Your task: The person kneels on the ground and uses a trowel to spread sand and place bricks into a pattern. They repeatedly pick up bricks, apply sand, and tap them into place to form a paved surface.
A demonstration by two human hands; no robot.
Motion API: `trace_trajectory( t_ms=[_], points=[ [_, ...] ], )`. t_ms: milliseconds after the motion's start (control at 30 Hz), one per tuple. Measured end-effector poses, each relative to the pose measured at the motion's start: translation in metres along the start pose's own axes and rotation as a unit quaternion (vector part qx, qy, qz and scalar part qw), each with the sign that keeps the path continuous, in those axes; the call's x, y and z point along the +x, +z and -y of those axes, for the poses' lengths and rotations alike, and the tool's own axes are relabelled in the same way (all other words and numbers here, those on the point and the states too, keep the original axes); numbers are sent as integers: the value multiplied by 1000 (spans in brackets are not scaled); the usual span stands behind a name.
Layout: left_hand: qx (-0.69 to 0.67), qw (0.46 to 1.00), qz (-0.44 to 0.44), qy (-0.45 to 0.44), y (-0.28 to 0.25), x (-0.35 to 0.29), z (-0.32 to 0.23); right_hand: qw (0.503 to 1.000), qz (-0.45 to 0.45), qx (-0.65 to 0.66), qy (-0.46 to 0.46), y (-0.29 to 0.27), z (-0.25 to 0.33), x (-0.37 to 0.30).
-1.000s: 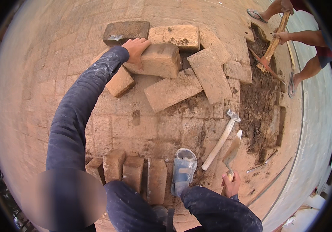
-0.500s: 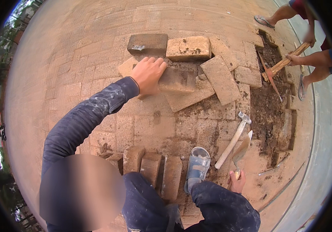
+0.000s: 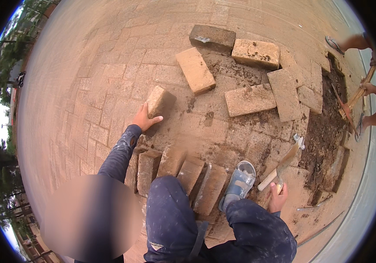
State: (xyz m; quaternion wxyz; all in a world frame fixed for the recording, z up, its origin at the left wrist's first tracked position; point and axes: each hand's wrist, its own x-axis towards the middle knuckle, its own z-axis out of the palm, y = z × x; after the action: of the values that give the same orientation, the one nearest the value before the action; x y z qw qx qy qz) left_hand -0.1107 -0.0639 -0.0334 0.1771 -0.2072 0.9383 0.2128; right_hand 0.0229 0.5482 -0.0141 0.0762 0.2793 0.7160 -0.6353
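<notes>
My left hand [image 3: 146, 119] grips a block-shaped paving brick [image 3: 157, 100], tilted up off the paving at left of centre; its palm side is hidden. In my right hand [image 3: 278, 198], beside my sandalled foot, is the handle of a pointed trowel [image 3: 289, 157]. The blade covers part of a hammer [image 3: 265, 180] lying on the ground. Beyond the left hand, a lone paving brick [image 3: 195, 70] lies flat. Close to my knees, several paving bricks [image 3: 210, 188] stand on edge in a row.
A dark brick [image 3: 213, 38], a pale brick [image 3: 256, 53] and other loose bricks [image 3: 250, 100] lie at the far middle. On the right, a dug-out trench [image 3: 321, 136] holds loose soil. Past it, another person grips a pickaxe [image 3: 358, 95]. A thin rod [image 3: 320, 228] lies lower right.
My left hand has carried a brick leftward and closer, away from the loose pile. The trowel now overlaps the hammer. The whole view has shifted, and the other person's pickaxe has tilted.
</notes>
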Motion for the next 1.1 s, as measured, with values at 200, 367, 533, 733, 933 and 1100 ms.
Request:
trace_trajectory(
  t_ms=[200,367,533,733,933,1100],
  points=[
    [24,997,-46,-59,-16,8,25,999,16,-6,-27,10,14,-5],
    [89,982,-167,-22,-4,-1,48,998,49,-28,-9,14,15,-6],
    [-6,988,-106,-110,3,-18,-6,990,126,-7,-64,43,36,4],
    [-43,969,-230,-78,42,-69,-28,926,368,-75,-31,148,111,21],
    [-120,939,-277,-162,59,-102,-32,750,447,-352,-338,282,166,55],
    [-142,934,-290,-155,64,-108,-27,674,443,-440,-395,387,181,80]
  ],
)
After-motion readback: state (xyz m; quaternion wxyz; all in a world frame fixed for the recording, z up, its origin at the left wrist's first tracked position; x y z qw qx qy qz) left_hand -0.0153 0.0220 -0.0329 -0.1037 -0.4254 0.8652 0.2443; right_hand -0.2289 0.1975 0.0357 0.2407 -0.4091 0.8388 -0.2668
